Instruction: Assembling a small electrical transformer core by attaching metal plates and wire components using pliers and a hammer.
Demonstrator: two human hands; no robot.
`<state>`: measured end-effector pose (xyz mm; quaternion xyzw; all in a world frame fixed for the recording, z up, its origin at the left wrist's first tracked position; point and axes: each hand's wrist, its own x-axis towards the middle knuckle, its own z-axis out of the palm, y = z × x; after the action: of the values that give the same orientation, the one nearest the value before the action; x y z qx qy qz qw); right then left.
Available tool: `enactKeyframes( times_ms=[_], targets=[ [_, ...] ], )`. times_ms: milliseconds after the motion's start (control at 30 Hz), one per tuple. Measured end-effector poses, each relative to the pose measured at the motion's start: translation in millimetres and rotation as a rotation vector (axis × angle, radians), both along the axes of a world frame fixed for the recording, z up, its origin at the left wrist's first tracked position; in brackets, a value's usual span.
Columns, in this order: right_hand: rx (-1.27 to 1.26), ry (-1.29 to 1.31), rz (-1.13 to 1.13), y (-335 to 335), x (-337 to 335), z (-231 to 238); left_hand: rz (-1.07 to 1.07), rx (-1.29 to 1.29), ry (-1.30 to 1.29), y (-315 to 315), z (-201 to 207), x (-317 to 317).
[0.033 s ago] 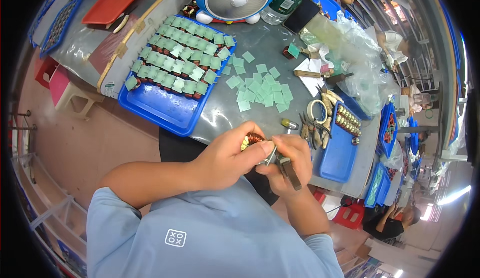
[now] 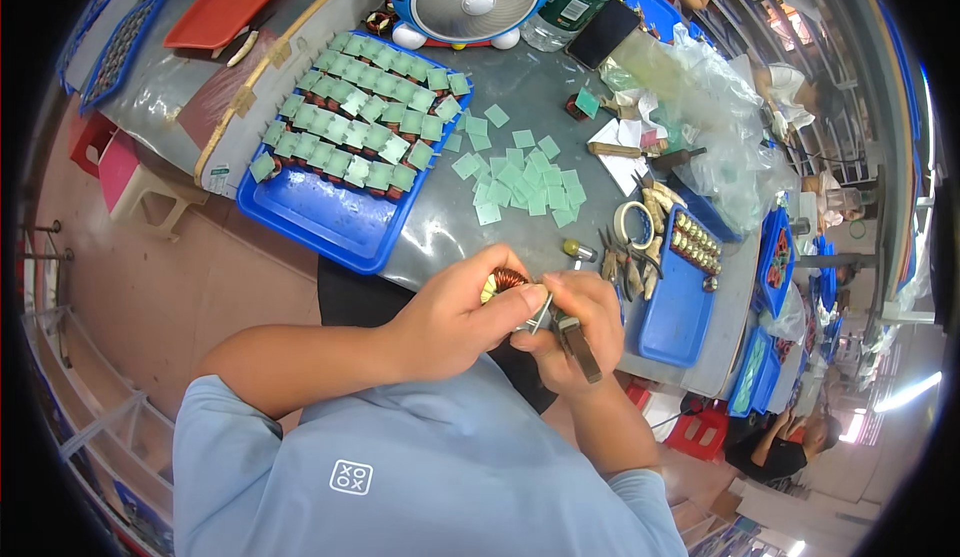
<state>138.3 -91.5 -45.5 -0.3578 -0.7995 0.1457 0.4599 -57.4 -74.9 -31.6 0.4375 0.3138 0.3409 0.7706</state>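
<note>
My left hand (image 2: pixel 460 312) is closed round a copper-wound ring coil (image 2: pixel 509 278), which has a pale yellow patch on its side. Pressed close against it, my right hand (image 2: pixel 588 319) grips a dark brown, bar-shaped tool (image 2: pixel 577 348) whose kind I cannot make out. Between the two thumbs shows a thin pale edge, its nature partly hidden by fingers. Beyond my hands, loose green square plates (image 2: pixel 535 179) lie scattered on the grey table (image 2: pixel 440 227). To the left, a blue tray (image 2: pixel 310 215) carries rows of coils topped with green plates (image 2: pixel 345 127).
At right, another blue tray (image 2: pixel 670 329) holds small coils (image 2: pixel 697 244). Beside it lie pliers (image 2: pixel 632 269), a tape roll (image 2: pixel 630 221) and a small cylinder (image 2: pixel 579 250). A blue fan (image 2: pixel 475 2), a water bottle (image 2: pixel 568 12), a phone (image 2: pixel 604 35) and plastic bags (image 2: pixel 690 87) stand or lie farther back.
</note>
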Motion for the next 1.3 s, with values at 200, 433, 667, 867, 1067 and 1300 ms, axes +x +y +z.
enactKeyframes(
  times_ms=[200, 433, 667, 867, 1067, 1300],
  targets=[
    [0.048, -0.02, 0.007, 8, -11, 19, -0.067, -0.223, -0.353, 4, -16, -2],
    [0.115, -0.107, 0.005, 11, -27, 34, -0.13, -0.346, -0.524, 9, -22, -8],
    [0.1, -0.147, -0.01, 8, -29, 33, -0.114, -0.369, -0.466, 7, -21, -13],
    [0.074, -0.155, 0.007, 8, -26, 28, -0.129, -0.238, -0.394, 9, -18, -25],
    [0.182, -0.143, 0.021, 4, -14, 5, -0.187, 0.06, -0.016, 15, 15, -34],
    [0.2, -0.15, 0.005, -2, -10, -2, -0.197, 0.091, 0.012, 8, 10, -28]
  ],
)
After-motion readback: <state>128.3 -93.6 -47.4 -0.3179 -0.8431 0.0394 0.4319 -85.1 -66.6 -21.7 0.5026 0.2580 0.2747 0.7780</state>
